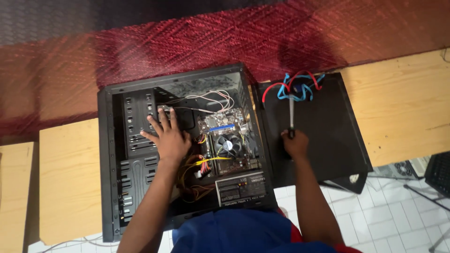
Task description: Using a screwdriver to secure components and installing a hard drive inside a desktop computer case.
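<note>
Both hands are busy and well apart. Left hand [168,138] lies flat with fingers spread inside the open computer case [112,159], over the drive bay area, just left of the motherboard [225,126] and its round cooler fan [228,145]. Right hand [295,143] is outside the case, to its right, closed around the handle of a screwdriver [291,115] resting on the black side panel [328,136]. Red and blue cables [295,86] lie bunched at the far end of that panel. Yellow wires [213,160] trail beside the left wrist.

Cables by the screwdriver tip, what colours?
Red and blue cables, on the black side panel; head view.
</note>
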